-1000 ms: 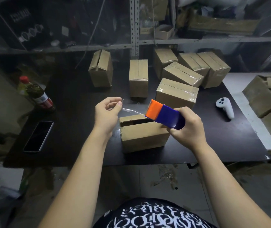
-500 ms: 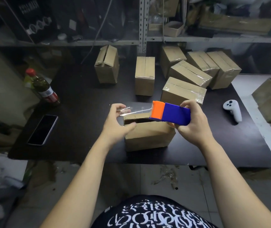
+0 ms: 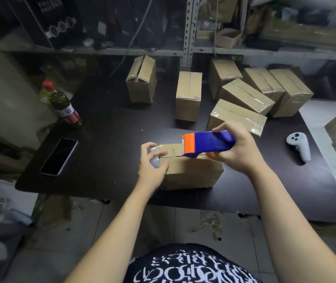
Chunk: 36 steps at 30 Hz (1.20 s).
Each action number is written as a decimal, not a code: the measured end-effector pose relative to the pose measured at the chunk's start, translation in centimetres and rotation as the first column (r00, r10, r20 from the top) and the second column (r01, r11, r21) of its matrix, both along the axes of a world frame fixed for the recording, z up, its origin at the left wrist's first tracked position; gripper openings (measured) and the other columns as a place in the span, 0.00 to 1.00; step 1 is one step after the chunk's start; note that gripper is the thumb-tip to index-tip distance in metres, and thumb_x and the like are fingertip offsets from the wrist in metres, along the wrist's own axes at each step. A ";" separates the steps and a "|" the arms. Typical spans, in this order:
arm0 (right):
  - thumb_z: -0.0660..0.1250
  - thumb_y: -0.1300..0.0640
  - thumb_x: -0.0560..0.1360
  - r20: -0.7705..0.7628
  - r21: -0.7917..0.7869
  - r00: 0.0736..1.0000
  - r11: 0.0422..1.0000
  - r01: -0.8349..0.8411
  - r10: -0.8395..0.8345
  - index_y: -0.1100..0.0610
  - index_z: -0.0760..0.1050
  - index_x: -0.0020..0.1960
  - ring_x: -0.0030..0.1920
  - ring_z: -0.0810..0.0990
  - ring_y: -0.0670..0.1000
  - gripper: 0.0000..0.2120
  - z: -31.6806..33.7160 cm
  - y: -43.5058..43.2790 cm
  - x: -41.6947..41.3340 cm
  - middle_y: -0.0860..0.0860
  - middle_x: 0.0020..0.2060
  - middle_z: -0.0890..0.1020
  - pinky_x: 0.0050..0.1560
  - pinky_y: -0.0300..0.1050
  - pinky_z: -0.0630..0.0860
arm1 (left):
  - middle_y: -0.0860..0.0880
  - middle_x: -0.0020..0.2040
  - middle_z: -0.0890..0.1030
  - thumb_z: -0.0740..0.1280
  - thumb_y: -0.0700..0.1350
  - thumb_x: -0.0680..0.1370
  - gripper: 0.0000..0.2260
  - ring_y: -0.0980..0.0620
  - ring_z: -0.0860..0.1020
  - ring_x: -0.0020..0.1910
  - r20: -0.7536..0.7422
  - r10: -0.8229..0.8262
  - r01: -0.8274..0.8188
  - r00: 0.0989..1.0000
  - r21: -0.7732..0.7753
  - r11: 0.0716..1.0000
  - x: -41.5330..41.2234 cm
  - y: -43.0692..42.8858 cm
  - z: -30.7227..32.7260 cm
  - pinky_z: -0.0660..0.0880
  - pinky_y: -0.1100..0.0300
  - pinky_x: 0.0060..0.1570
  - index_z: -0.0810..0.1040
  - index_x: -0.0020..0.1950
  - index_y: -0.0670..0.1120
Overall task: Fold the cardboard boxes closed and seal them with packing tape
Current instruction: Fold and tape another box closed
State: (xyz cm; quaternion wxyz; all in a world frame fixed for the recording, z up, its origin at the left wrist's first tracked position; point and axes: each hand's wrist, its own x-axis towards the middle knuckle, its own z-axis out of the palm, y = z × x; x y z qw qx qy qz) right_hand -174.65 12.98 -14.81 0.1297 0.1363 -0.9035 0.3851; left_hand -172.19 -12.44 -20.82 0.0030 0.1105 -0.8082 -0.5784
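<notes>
- Left hand (image 3: 153,166) pinches the tape end (image 3: 155,155) onto the box (image 3: 191,172) corner.
- Right hand (image 3: 234,148) grips the dispenser (image 3: 208,142); best kept low and taut along the seam.

Dark table (image 3: 110,123). Held box (image 3: 189,170) near the front edge; phone (image 3: 59,154) and bottle (image 3: 61,103) left of the grip, white controller (image 3: 298,146) right, taped boxes (image 3: 242,97) beyond it.

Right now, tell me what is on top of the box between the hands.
On the box lie clear tape, pressed over its left edge by the left hand, and the tape dispenser, held by the right hand. The dispenser covers part of the seam.
</notes>
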 end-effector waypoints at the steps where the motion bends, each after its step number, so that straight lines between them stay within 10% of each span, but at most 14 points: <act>1: 0.85 0.61 0.60 0.022 0.017 1.000 1.000 -0.013 0.013 0.54 0.76 0.55 0.55 0.74 0.52 0.28 -0.2 0.1 -0.2 0.45 0.51 0.78 0.52 0.46 0.75 | 0.62 0.54 0.82 0.73 0.34 0.75 0.23 0.75 0.75 0.50 0.005 0.012 -0.012 1.000 0.022 1.000 0.1 0.1 -0.1 0.66 0.82 0.41 0.69 0.63 0.53; 9: 0.85 0.61 0.59 0.084 0.032 0.996 0.999 -0.001 -0.002 0.51 0.75 0.56 0.55 0.74 0.48 0.30 -1.3 0.4 -0.5 0.40 0.50 0.76 0.49 0.41 0.74 | 0.67 0.54 0.82 0.74 0.34 0.75 0.25 0.74 0.75 0.57 0.015 -0.014 0.012 1.000 0.089 0.996 0.4 -0.4 -1.0 0.68 0.82 0.45 0.69 0.65 0.53; 14: 0.85 0.63 0.59 0.073 0.024 0.997 1.000 -0.017 0.015 0.54 0.76 0.56 0.55 0.75 0.52 0.30 -1.2 -0.6 -0.7 0.38 0.49 0.74 0.49 0.43 0.75 | 0.51 0.58 0.85 0.72 0.33 0.77 0.22 0.56 0.82 0.60 0.055 -0.009 -0.016 0.998 0.435 0.900 0.4 -0.8 -1.2 0.80 0.50 0.56 0.68 0.64 0.50; 17: 0.85 0.61 0.60 0.115 0.033 0.993 0.999 -0.009 0.005 0.51 0.75 0.57 0.55 0.75 0.51 0.30 -1.3 -0.5 -1.0 0.36 0.50 0.73 0.49 0.43 0.75 | 0.48 0.55 0.86 0.71 0.45 0.78 0.15 0.53 0.84 0.56 0.119 0.102 -0.150 0.988 0.531 0.834 0.2 0.1 -0.6 0.82 0.49 0.51 0.70 0.62 0.46; 26: 0.86 0.58 0.61 0.197 0.010 0.980 1.000 -0.001 -0.001 0.48 0.73 0.58 0.56 0.75 0.49 0.31 -1.3 0.0 -0.8 0.40 0.51 0.73 0.48 0.39 0.74 | 0.44 0.46 0.86 0.75 0.39 0.77 0.01 0.47 0.83 0.48 0.309 0.439 -0.529 0.844 0.341 0.777 -0.4 1.1 -2.8 0.80 0.58 0.45 0.84 0.47 0.44; 36: 0.85 0.59 0.62 0.195 0.029 0.981 1.000 -0.007 0.001 0.49 0.74 0.59 0.56 0.74 0.49 0.31 -1.4 0.1 -0.8 0.36 0.50 0.71 0.48 0.38 0.74 | 0.45 0.60 0.81 0.75 0.43 0.78 0.27 0.51 0.79 0.54 0.413 0.377 -0.491 0.829 0.215 0.844 0.0 1.8 -3.6 0.76 0.57 0.57 0.72 0.76 0.47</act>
